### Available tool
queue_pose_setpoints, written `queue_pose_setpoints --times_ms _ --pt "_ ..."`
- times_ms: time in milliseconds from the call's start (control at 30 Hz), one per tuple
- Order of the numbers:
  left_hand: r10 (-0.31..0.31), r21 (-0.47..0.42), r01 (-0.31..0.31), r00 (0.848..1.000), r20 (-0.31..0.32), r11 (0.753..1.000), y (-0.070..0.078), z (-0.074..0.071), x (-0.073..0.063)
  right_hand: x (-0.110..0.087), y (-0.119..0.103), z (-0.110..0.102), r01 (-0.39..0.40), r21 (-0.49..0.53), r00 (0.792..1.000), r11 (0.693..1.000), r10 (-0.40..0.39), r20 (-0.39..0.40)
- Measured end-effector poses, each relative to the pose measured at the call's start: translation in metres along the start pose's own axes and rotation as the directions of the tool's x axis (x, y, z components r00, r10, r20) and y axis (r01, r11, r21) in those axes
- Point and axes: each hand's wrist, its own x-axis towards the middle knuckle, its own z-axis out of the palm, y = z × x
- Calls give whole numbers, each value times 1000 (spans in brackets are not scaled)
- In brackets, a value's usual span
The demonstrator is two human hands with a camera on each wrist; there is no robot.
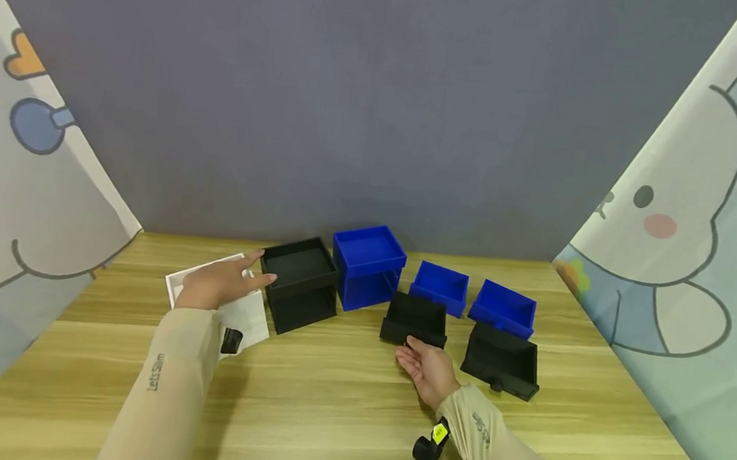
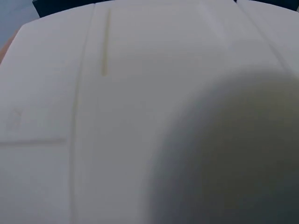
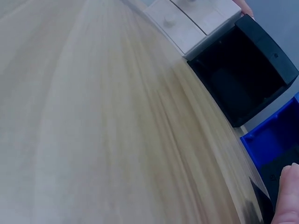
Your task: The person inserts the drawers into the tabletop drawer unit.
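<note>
Black drawer at the right hand, set apart from its likely casing; taking hold of it appears to be the step in hand.
Black drawer (image 1: 415, 316): upright on the bench (image 1: 301, 399), hollow side up; right hand (image 1: 431, 373) at its front, fingertips touching, whether pinching cannot be told. Close behind: left blue drawer (image 1: 440, 284). To the right: second black drawer (image 1: 502, 358), right blue drawer (image 1: 503, 306). To the left: open-fronted black casing (image 1: 301, 282), blue casing (image 1: 368, 266) beside it. Left hand (image 1: 219, 283): fingers extended, tips at the black casing's rim, reaching over a white unit (image 1: 249, 314). Next move, as judged: a secure hold on the drawer's front, the casing steadied, the drawer squared to its opening.
</note>
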Motion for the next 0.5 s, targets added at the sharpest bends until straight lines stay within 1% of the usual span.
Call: queue_pose_setpoints --times_ms 167,233,367,500 --pt "-1 -9 1 1000 16 1000 1 -2 -1 -5 -2 2 -11 -36 1000 999 12 19" --pt "4 -13 -4 1000 21 1000 0 -2 -1 -6 -3 4 -10 -53 999 999 12 41" --pt "-2 -25 3 1000 25 1000 -1 0 0 -7 -5 10 -19 -73 993 997 27 112" --pt "-10 -34 10 1000 13 999 1 1 0 -9 -7 17 -41 -90 979 995 58 194"
